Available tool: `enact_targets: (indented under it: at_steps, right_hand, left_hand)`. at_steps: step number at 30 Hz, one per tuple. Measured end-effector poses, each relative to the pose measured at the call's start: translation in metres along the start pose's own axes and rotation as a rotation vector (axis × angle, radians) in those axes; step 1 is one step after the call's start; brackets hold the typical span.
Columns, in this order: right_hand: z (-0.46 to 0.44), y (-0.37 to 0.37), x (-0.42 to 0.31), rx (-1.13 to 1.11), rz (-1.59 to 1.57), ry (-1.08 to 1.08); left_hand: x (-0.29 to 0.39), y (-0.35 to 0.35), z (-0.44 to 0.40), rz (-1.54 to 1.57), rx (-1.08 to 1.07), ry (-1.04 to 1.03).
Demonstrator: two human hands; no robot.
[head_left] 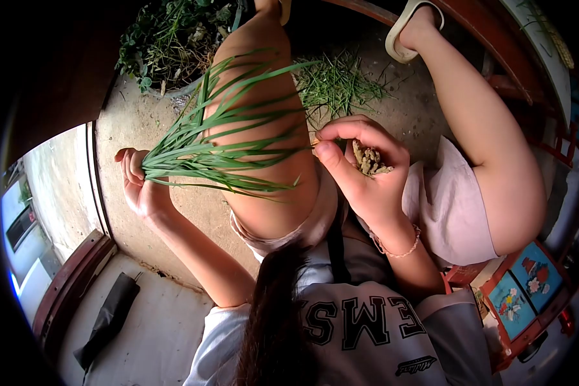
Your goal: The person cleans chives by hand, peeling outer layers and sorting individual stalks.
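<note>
Long green leaves (219, 151) fan out to the right from my left hand (141, 183), whose fingers are wrapped round their bundled end. The leaves spread over my bare leg. My right hand (370, 170) is curled, with thumb and forefinger pinched together at the tips of some leaves. Small brownish, knobbly pieces (368, 159) lie in its palm, partly covered by the fingers. Beyond my hands, a loose heap of cut green leaves (341, 83) rests on the floor between my legs.
A pot of leafy plants (167, 48) stands at the upper left. On a pale surface at the lower left lies a dark folded umbrella (112, 315). A red cabinet with flower-painted panels (511, 302) is at the lower right. Wooden beams (495, 38) cross the upper right.
</note>
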State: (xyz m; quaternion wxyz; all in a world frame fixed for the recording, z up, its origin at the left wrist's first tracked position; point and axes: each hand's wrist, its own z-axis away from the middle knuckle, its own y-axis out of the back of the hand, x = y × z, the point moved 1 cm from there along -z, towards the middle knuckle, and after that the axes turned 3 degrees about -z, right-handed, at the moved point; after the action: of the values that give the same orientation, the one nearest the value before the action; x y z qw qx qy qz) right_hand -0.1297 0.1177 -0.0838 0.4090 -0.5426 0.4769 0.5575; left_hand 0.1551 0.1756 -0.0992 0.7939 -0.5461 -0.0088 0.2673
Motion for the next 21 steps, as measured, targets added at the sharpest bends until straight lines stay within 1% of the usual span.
enact_targets:
  at_steps: [2, 4, 7, 8, 12, 15, 16, 18, 19, 20, 21]
  right_hand:
    - [0.000, -0.001, 0.001, -0.014, -0.013, 0.024]
    - [0.000, -0.003, 0.002, -0.011, -0.049, -0.075]
    - [0.000, -0.007, 0.004, -0.004, 0.004, -0.038]
    - [0.003, -0.005, 0.005, -0.005, -0.040, -0.135]
    - [-0.002, 0.005, 0.013, 0.190, -0.096, -0.205]
    - [-0.005, 0.016, 0.008, 0.206, -0.160, -0.371]
    - [-0.005, 0.013, 0.009, 0.205, -0.162, -0.372]
    - [-0.007, 0.006, 0.008, 0.162, -0.173, -0.068]
    - [-0.005, 0.005, 0.003, 0.129, -0.104, -0.131]
    - [-0.004, 0.003, -0.004, 0.071, -0.074, -0.139]
    - [-0.005, 0.000, -0.005, 0.038, -0.060, -0.072]
  left_hand:
    - [0.000, 0.001, 0.000, 0.020, 0.002, 0.001]
    - [-0.002, 0.000, 0.000, 0.005, 0.021, -0.016]
    - [0.000, 0.001, -0.001, 0.002, 0.030, -0.013]
    - [0.001, 0.001, -0.001, 0.002, 0.030, -0.014]
    - [0.006, 0.000, 0.000, -0.002, 0.010, -0.037]
    - [0.003, -0.002, 0.001, -0.009, 0.002, -0.060]
    - [0.002, -0.003, 0.001, -0.011, 0.001, -0.065]
    - [0.003, -0.003, 0.001, -0.005, 0.015, -0.071]
    - [0.003, -0.002, 0.001, 0.003, 0.029, -0.073]
    - [0.002, -0.002, 0.001, 0.003, 0.028, -0.073]
    - [0.001, -0.001, 0.001, 0.004, 0.021, -0.063]
